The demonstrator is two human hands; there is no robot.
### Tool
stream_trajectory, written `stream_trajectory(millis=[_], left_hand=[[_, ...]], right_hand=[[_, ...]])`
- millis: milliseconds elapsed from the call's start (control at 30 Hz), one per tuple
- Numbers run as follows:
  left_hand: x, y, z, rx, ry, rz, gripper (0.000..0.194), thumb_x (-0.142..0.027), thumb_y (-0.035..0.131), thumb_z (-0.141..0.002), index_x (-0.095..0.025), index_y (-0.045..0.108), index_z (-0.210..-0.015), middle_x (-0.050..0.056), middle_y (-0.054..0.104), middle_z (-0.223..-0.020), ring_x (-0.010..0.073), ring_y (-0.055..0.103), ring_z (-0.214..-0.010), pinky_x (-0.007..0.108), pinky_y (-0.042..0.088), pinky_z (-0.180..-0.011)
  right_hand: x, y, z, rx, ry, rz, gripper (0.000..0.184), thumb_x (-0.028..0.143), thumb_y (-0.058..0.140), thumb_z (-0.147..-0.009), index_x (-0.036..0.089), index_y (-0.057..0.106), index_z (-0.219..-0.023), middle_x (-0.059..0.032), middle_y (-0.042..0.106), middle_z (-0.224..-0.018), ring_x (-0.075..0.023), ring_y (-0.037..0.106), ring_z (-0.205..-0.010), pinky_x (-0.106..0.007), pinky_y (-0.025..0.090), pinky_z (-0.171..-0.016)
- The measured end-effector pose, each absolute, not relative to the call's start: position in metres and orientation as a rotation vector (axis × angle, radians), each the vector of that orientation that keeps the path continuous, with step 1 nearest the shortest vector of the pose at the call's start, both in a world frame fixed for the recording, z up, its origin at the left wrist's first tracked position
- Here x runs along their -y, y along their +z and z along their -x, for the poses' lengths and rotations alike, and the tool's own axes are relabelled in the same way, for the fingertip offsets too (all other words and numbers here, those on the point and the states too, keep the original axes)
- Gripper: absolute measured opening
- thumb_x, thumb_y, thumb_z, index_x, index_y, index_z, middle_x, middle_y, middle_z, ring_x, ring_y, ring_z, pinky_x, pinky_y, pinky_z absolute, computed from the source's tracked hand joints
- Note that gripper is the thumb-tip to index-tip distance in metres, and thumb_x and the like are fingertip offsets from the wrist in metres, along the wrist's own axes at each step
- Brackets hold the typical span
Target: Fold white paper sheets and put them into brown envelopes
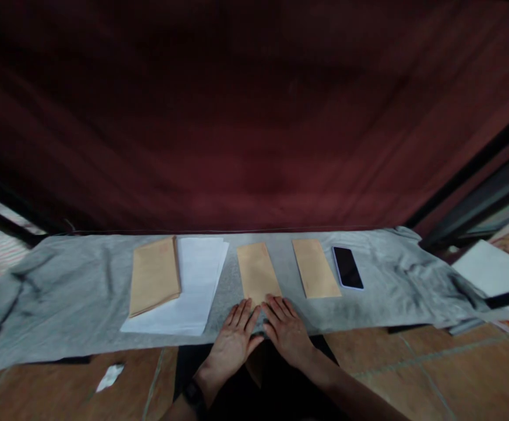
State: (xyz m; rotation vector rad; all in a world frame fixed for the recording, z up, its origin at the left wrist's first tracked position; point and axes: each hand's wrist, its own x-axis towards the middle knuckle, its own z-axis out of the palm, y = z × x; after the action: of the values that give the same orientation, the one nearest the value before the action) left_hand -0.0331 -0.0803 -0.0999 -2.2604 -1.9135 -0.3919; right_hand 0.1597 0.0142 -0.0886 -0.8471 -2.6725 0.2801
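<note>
I'm resting my left hand (231, 340) and right hand (290, 334) flat, gripping nothing, at the near end of the middle envelope (259, 272); even pressure should be preventing creases.

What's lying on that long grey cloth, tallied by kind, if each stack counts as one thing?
Flat brown paper envelopes lying apart: 2
Stack of brown paper envelopes, number inside unclear: 1
Stack of white paper sheets, partly covered: 1
Black-screened rectangular phone with a pale purple edge: 1
Total: 5
</note>
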Motion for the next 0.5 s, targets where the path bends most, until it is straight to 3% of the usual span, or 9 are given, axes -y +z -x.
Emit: stream_trajectory(millis=[167, 367, 500], left_hand=[[0.081, -0.104, 0.036, 1.887, -0.423, 2.243, 0.063, -0.053, 0.045, -0.097, -0.02, 0.038, -0.151, 0.014, 0.05, -0.151, 0.0273, 0.049, -0.138, 0.045, 0.048, -0.107], [0.075, -0.106, 0.032, 1.935, -0.494, 2.168, 0.052, -0.045, 0.045, -0.099, -0.019, 0.048, -0.143, 0.013, 0.06, -0.142, 0.027, 0.056, -0.131, 0.044, 0.052, -0.103], [0.066, -0.104, 0.023, 2.059, -0.532, 2.07, 0.041, -0.037, 0.041, -0.101, -0.019, 0.057, -0.134, 0.011, 0.067, -0.133, 0.0267, 0.062, -0.123, 0.043, 0.055, -0.098]], right_hand=[[-0.021, -0.094, -0.169, 2.594, 0.287, 0.952, 0.046, 0.029, 0.045, -0.102, 0.021, 0.048, -0.148, -0.0074, 0.052, -0.149, -0.0257, 0.048, -0.137, -0.049, 0.032, -0.119], [-0.041, -0.105, -0.179, 2.445, 0.34, 1.131, 0.047, 0.021, 0.041, -0.098, 0.021, 0.052, -0.144, -0.0097, 0.06, -0.14, -0.0275, 0.055, -0.128, -0.047, 0.045, -0.108], [-0.052, -0.106, -0.159, 2.336, 0.537, 1.3, 0.048, 0.019, 0.046, -0.092, 0.017, 0.056, -0.139, -0.0157, 0.063, -0.129, -0.0307, 0.058, -0.121, -0.045, 0.047, -0.104]])
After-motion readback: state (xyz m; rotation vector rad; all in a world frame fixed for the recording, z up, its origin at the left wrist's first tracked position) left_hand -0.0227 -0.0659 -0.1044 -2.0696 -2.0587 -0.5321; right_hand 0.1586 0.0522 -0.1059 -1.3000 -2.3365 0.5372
